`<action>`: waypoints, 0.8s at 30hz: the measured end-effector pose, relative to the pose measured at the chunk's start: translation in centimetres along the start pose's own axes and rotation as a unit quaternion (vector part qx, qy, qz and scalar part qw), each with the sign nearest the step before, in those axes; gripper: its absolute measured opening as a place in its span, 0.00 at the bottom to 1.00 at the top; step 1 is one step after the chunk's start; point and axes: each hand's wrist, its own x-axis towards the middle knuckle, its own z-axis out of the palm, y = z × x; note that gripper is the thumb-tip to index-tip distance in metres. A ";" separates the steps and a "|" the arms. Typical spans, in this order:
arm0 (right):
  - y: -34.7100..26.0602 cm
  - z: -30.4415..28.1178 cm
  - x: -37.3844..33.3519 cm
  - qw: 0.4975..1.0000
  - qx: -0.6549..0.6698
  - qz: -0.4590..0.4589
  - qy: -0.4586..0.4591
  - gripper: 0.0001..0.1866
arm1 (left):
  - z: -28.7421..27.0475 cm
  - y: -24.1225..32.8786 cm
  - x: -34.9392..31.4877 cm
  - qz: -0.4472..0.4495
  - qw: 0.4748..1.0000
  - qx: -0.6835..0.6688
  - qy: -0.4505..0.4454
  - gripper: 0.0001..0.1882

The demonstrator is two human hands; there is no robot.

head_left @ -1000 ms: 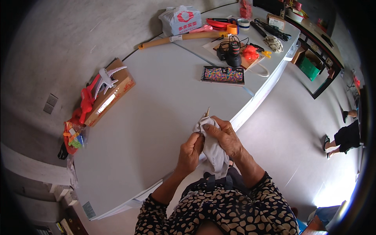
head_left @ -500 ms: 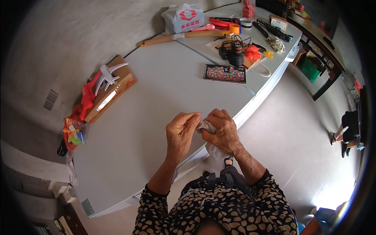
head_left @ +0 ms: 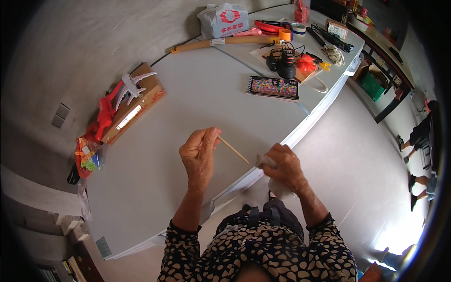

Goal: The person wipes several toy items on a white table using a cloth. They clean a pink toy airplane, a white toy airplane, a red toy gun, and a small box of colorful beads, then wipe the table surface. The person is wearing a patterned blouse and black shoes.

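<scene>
My left hand is closed over the near part of the grey table, its thumb and fingers pinching one end of a thin pale wooden chopstick. The chopstick slants down to the right, its free end pointing toward my other hand. At the table's front edge, my right hand is wrapped round a crumpled whitish cloth, part of which hangs below the fingers. A small gap separates the chopstick's tip from the cloth. Motion blurs the right hand and cloth slightly.
A spiral notebook lies beyond my hands on the table. Behind it are a black corded device, a long cardboard tube and a plastic bag. Left stands a cardboard box. People's legs show at far right.
My hands have moved apart, the left leftward and the right rightward. The chopstick has come into view out of the cloth, which stays in my right hand.
</scene>
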 end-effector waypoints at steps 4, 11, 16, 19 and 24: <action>-2.8 -1.9 2.2 0.991 0.106 0.011 0.076 0.15 | 0.4 -1.1 -1.2 0.002 0.999 0.000 -0.054 0.11; -5.6 0.4 3.5 0.996 0.075 -0.013 0.043 0.13 | 1.7 -1.2 -2.1 -0.008 0.992 -0.079 -0.096 0.11; -5.2 1.3 1.5 0.998 0.051 0.017 0.018 0.11 | 1.2 -0.9 -1.9 -0.019 0.995 -0.082 -0.045 0.11; -4.9 1.9 0.0 0.997 0.059 0.037 0.012 0.10 | 0.8 -0.7 -1.5 -0.022 0.996 -0.078 -0.037 0.11; -4.4 2.2 -0.8 0.996 0.066 0.056 0.026 0.10 | 1.2 -2.2 -2.8 -0.057 0.989 -0.102 -0.089 0.12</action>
